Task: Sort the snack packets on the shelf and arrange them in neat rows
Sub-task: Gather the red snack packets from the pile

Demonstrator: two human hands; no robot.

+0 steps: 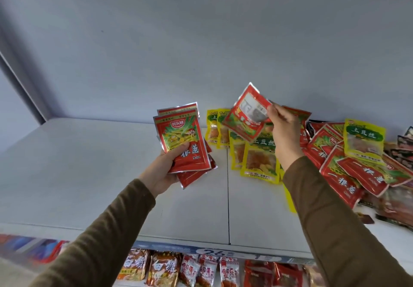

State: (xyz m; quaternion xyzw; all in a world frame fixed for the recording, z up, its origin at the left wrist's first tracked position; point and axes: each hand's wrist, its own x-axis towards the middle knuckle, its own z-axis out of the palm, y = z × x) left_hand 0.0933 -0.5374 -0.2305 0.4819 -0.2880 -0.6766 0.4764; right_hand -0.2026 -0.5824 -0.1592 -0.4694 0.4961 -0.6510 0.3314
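Here we see the left hand (164, 170) gripping a red packet stack (187, 143) above the shelf (89, 175); right hand (282, 128) pinches one red packet (247, 116). Mixed pile (348, 159) at the right edge is cut off, blurred.

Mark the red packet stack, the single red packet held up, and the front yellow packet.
red packet stack (185, 143), head view, front face.
single red packet (247, 114), head view, back face.
front yellow packet (260, 163), head view, clear window.

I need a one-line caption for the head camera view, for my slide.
Left hand holds a stack of red packets; right hand lifts another red packet above the shelf.
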